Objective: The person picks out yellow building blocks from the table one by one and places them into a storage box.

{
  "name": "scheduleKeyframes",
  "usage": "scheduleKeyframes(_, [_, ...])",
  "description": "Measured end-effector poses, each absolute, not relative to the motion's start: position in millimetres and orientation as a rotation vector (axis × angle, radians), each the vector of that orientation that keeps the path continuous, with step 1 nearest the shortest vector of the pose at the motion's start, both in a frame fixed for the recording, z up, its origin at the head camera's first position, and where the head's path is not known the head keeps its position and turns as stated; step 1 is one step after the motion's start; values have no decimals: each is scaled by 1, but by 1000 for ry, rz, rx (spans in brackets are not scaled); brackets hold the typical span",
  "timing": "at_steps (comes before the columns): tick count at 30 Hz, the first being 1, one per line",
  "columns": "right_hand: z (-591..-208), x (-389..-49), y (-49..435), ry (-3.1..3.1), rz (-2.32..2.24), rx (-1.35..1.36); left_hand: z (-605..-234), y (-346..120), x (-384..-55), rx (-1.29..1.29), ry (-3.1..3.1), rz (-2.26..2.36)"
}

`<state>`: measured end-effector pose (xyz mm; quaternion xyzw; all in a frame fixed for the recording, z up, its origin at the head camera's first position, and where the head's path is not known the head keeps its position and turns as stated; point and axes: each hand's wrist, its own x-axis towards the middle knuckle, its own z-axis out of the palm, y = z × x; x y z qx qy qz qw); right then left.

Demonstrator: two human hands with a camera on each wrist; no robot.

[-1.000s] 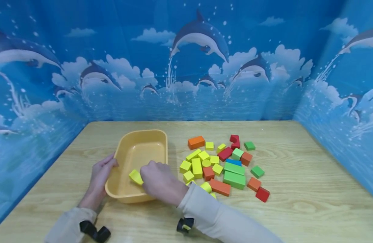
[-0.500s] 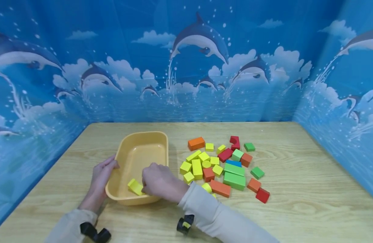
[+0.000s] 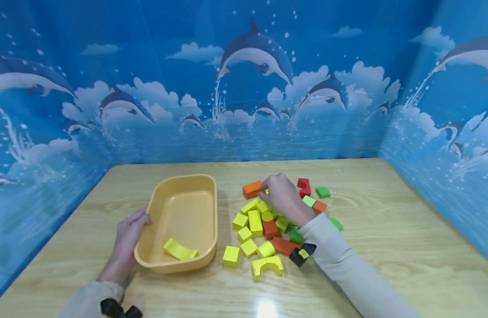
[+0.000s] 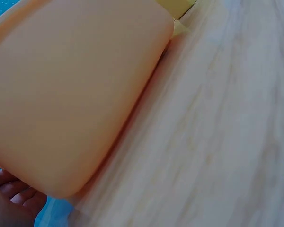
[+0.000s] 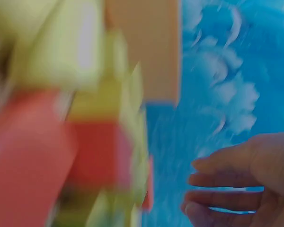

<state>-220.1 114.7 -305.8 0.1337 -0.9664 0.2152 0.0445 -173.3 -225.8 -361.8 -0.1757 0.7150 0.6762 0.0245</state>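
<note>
My left hand (image 3: pixel 126 238) grips the left rim of a yellow-orange plastic tub (image 3: pixel 184 212), thumb over the edge; its fingers show under the tub's side in the left wrist view. Inside, at the near end, lies a curved yellow block (image 3: pixel 180 250). Out over the back of the block pile is my right hand (image 3: pixel 282 196), its fingertips right at a small yellow cube (image 3: pixel 266 191) beside an orange rectangular block (image 3: pixel 252 190). In the right wrist view its fingers (image 5: pixel 227 179) are nearly straight, with no block seen among them. The hand and sleeve cover several blocks.
Right of the tub, several yellow blocks spread over the wooden table (image 3: pixel 168 293), a yellow arch block (image 3: pixel 267 266) nearest. Red, orange and green blocks lie beyond, including a red arch (image 3: pixel 304 187) and a green block (image 3: pixel 323 192). A dolphin-print curtain (image 3: pixel 244 132) surrounds the table.
The right hand has let go of the curved yellow block in the tub and moved right and back over the pile. The left hand still holds the rim.
</note>
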Motion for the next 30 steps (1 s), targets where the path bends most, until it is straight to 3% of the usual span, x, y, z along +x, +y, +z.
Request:
scheduleKeyframes(6, [-316,-238,140,-3110,480,166,-363,-227,-171,-514,2208,2126])
scheduleKeyframes(20, [-326,-248,152,-3170,414,130,-360,-225,-173,-510,2199,2138])
scheduleKeyframes(30, [-314,-241,135,-3118,502,258,-362,-226,-173,-515,2202,2134])
